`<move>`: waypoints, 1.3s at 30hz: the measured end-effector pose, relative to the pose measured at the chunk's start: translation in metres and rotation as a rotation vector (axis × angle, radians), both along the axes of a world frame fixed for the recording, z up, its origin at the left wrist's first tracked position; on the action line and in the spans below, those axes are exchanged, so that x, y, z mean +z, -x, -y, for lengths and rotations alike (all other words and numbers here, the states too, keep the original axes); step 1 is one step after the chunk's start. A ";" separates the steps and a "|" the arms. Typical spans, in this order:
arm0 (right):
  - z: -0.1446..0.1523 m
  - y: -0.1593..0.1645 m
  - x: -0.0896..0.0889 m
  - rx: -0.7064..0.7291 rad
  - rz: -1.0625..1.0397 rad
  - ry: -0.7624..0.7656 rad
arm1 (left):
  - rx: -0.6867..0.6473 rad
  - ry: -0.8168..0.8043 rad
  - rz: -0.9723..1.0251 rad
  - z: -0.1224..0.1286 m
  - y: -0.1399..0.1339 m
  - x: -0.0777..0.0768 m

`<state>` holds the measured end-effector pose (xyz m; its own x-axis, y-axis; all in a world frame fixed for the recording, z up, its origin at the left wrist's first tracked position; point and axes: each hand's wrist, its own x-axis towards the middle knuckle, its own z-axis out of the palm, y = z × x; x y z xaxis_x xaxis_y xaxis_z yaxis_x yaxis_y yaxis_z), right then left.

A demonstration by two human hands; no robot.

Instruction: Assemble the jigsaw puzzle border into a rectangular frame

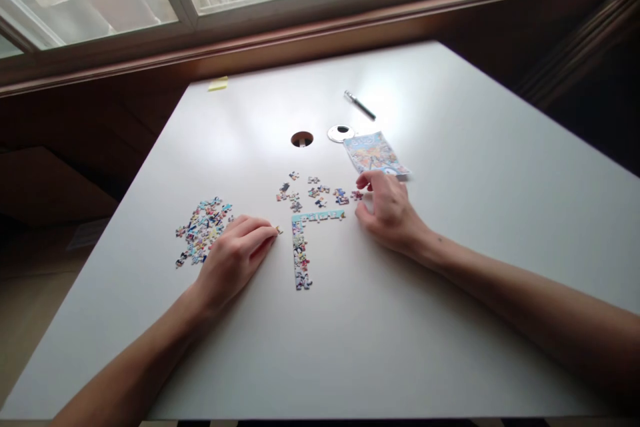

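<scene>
My left hand [237, 250] is closed, its fingertips pinching a small puzzle piece [279, 231] just left of the joined pieces. Those joined pieces [300, 250] form an L-shaped corner, one strip running along the top and the other down the left side. My right hand [387, 207] rests to the right of the top strip with thumb and fingers apart. Close to its fingertips lies a reddish puzzle piece [357, 195]. Several loose pieces [319, 191] are scattered above the top strip. Partly behind my left hand is a pile of mixed pieces [203, 227].
Beyond my right hand lies a printed picture sheet [375, 152]. A round metal cover [341, 133] sits beside a hole [302, 139] in the white table [350, 347]. Farther back are a dark pen [360, 105] and a yellow sticky note [218, 84], with windows behind.
</scene>
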<state>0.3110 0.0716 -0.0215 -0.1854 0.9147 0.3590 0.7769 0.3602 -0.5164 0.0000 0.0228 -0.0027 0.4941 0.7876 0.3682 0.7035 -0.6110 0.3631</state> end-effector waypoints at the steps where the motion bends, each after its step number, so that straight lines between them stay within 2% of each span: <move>1: 0.000 0.000 0.000 -0.010 -0.001 0.011 | 0.001 -0.002 -0.001 -0.001 0.001 -0.001; 6: -0.001 0.003 0.002 -0.021 -0.011 0.042 | 0.011 -0.035 -0.042 -0.004 0.001 0.001; 15: -0.006 0.001 -0.006 -0.012 -0.028 -0.014 | -0.027 -0.024 -0.285 -0.023 -0.009 0.016; 21: -0.008 0.000 -0.007 0.020 -0.081 -0.024 | -0.026 0.028 -0.259 -0.050 -0.007 0.032; 24: -0.009 -0.001 -0.007 0.043 -0.113 -0.021 | 0.062 0.008 -0.265 -0.069 -0.006 0.037; 27: -0.009 -0.001 -0.007 0.057 -0.132 -0.014 | 0.120 -0.005 -0.230 -0.080 -0.008 0.032; 33: -0.008 -0.002 -0.005 0.061 -0.120 -0.008 | 0.134 0.036 -0.145 -0.086 -0.016 0.015; 39: -0.007 -0.002 -0.003 0.072 -0.146 0.005 | 0.111 -0.014 -0.126 -0.089 -0.017 0.011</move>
